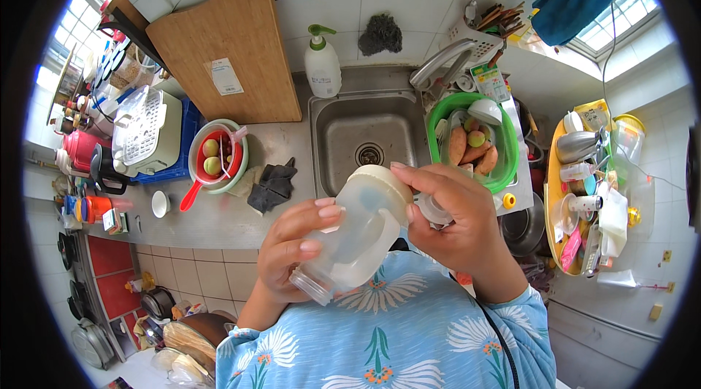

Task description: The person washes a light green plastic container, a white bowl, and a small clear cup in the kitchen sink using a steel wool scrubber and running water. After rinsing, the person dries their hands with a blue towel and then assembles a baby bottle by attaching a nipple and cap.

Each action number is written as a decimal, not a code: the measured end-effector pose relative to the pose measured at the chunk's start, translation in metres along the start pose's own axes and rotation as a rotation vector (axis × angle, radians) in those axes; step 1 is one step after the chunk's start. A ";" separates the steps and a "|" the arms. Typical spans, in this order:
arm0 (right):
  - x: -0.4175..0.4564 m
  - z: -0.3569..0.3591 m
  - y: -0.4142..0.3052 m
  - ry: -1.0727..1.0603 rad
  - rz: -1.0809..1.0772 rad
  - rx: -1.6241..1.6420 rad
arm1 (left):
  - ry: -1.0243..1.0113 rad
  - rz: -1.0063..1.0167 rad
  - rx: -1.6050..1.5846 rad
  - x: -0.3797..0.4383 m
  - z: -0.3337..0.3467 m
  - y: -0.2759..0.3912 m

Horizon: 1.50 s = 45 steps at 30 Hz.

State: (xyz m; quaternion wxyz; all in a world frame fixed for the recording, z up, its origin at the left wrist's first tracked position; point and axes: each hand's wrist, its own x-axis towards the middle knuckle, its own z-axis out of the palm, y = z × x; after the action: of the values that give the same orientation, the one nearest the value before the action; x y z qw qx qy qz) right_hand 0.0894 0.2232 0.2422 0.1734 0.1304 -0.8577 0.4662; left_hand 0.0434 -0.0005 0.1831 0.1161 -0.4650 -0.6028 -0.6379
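Note:
A translucent plastic bottle with a moulded handle (361, 241) is held tilted in front of my chest. Its threaded neck points down and to the left, and a cream-coloured round end (380, 183) faces up towards the sink. My left hand (293, 252) wraps the body from the left, with the fingers spread along its side. With thumb and forefinger, my right hand (457, 219) grips the edge of the cream end. A small clear plastic piece (434, 210) shows beneath the right fingers; whether it is a lid cannot be told.
Beyond the bottle lies a steel sink (328, 159) with a tap (441, 63). A green basket (512, 153) at right holds sweet potatoes and fruit. On the left stand a red colander (236, 161), a dark cloth (272, 186), a white cup (160, 204) and a wooden cutting board (246, 55). A pump bottle (322, 68) stands behind the sink.

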 end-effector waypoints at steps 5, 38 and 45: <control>-0.002 0.000 0.000 -0.003 0.007 -0.018 | 0.021 -0.029 -0.076 -0.001 0.002 -0.005; -0.027 -0.004 0.002 0.073 -0.111 0.059 | 0.505 -0.700 -0.510 0.002 0.014 0.007; -0.037 0.012 0.029 0.049 0.219 0.418 | 0.543 -0.818 -0.606 0.003 0.015 0.004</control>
State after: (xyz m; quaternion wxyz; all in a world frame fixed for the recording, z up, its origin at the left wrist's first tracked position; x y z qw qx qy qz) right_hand 0.1098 0.2306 0.1981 0.1119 0.0583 -0.7472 0.6526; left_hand 0.0509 0.0127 0.1859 -0.1278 -0.0262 -0.4725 -0.8716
